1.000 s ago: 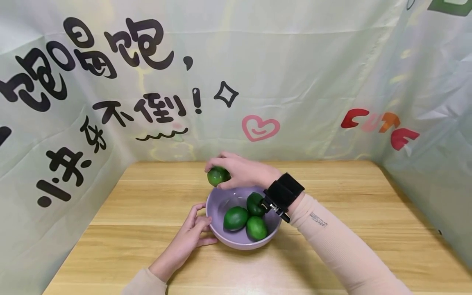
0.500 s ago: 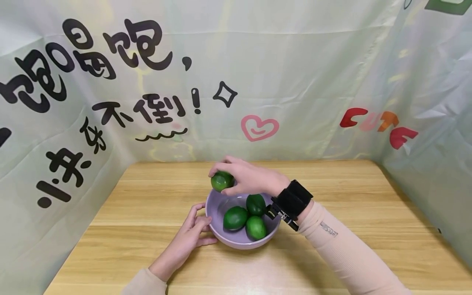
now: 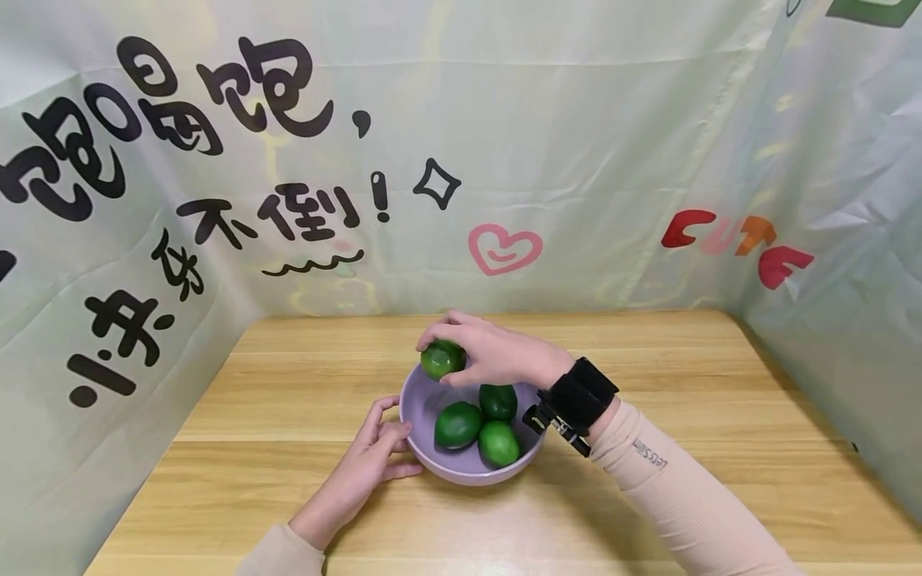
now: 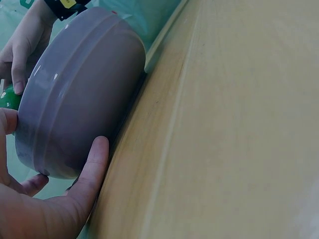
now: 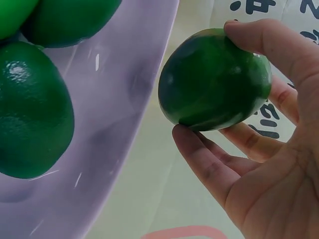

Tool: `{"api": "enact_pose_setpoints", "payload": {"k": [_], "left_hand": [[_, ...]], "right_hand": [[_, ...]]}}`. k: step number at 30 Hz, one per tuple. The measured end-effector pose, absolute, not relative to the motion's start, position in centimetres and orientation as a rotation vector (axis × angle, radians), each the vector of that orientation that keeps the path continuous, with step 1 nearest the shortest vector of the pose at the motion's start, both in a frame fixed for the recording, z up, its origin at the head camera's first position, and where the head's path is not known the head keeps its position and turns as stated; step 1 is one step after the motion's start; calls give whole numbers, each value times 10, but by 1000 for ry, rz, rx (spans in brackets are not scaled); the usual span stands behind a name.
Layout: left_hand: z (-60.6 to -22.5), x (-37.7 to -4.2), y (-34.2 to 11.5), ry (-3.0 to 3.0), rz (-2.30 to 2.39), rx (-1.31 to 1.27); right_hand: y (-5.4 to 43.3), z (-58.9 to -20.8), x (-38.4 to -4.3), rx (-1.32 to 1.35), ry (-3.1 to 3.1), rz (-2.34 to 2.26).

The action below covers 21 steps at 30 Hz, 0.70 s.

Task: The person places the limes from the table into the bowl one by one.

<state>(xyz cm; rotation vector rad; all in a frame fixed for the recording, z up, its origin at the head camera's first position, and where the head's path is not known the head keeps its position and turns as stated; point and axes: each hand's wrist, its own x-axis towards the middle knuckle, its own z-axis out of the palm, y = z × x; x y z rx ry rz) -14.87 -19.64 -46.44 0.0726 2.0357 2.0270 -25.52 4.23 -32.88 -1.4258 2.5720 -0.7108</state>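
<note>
My right hand [image 3: 497,350] holds a green lime [image 3: 442,360] between thumb and fingertips, over the far-left rim of a purple bowl [image 3: 468,478]. In the right wrist view the lime [image 5: 214,82] sits beyond the bowl's edge, pinched at its sides. Three more limes lie together inside the bowl: a dark one at left [image 3: 458,425], a brighter one in front [image 3: 499,445] and one at the back [image 3: 498,402]. My left hand [image 3: 370,456] cups the bowl's left side, its digits spread along rim and outer wall, as the left wrist view shows on the bowl's wall [image 4: 94,84].
The bowl stands on a wooden table [image 3: 288,384]. Pale printed cloth [image 3: 591,160] hangs behind the table and along both sides. A black strap with a small camera [image 3: 576,400] is on the right wrist, close over the bowl's right rim.
My right hand has moved slightly right and toward me, bringing the held lime closer over the bowl's far-left rim. The left hand, the bowl and the limes in it stay put.
</note>
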Motion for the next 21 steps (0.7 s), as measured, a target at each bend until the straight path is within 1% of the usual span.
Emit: {"api": "enact_pose_setpoints", "payload": {"k": [11, 21], "left_hand": [[-464, -148, -198, 2030, 2030, 87], [-466, -147, -199, 2029, 2034, 83]], "right_hand": [[48, -340, -257, -1427, 2575, -700], [52, -350, -256, -1371, 2564, -674]]}}
